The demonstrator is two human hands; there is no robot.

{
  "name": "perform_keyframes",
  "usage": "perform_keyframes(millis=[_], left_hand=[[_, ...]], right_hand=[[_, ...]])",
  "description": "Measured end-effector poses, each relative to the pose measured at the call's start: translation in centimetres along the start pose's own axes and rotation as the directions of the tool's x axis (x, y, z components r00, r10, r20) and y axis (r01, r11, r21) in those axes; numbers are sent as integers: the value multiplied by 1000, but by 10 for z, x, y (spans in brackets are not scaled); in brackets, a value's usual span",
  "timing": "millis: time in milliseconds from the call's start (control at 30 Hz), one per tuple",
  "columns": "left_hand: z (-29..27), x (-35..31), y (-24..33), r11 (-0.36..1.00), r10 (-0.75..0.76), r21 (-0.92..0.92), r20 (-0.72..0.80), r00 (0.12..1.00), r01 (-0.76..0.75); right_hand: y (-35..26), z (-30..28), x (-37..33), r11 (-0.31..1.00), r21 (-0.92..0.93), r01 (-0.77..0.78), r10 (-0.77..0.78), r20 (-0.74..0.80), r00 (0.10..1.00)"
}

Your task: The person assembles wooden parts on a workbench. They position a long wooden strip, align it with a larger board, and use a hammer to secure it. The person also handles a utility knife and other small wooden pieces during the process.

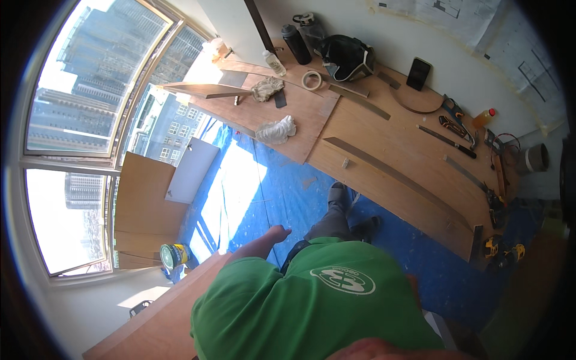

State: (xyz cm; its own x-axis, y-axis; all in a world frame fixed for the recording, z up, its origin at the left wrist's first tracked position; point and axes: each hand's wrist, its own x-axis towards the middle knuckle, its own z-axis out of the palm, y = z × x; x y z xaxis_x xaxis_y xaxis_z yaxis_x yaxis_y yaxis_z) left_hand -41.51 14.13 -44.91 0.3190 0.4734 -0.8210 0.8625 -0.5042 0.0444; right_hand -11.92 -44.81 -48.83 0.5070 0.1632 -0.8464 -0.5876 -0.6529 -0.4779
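My left hand (278, 233) hangs beside my body, over the blue floor sheet. Its fingers look curled, and I see nothing in them. It touches nothing; the workbench of wooden boards (360, 129) lies ahead of it. My right hand is out of view, hidden beyond the green shirt (300, 300). On the bench lie a long thin wood strip (396, 177), a crumpled white cloth (277, 130), a beige cloth (267, 88), a roll of tape (311, 80) and a hammer (462, 129).
Blue sheeting (288, 207) covers the floor under my shoes. Panels (144, 201) lean by the windows at left, near a paint bucket (174, 255). Along the bench's back are a black bottle (295, 44), a black bag (346, 57) and a phone (419, 74). Yellow-black power tools (504, 249) sit at right.
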Motion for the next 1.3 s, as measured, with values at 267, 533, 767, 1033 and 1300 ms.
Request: perform_keyframes(millis=[267,533,767,1033,1300], left_hand=[[106,-129,-26,360,-164,-747,538,827,558],[172,-119,-60,58,129,-926,378,917,373],[241,-122,-151,-200,176,-954,190,966,224],[291,-154,-275,-271,270,-893,288,919,360],[200,-170,-334,-216,-237,-974,114,965,62]], right_hand=[[-123,-9,45,997,-71,12,-11,6,1000],[-163,-8,39,1000,-23,15,-14,52,999],[-166,103,-4,936,-339,100,-81,70,994],[-238,299,-96,737,-641,215,-100,212,972],[-355,483,-84,457,-676,578,-294,499,815]])
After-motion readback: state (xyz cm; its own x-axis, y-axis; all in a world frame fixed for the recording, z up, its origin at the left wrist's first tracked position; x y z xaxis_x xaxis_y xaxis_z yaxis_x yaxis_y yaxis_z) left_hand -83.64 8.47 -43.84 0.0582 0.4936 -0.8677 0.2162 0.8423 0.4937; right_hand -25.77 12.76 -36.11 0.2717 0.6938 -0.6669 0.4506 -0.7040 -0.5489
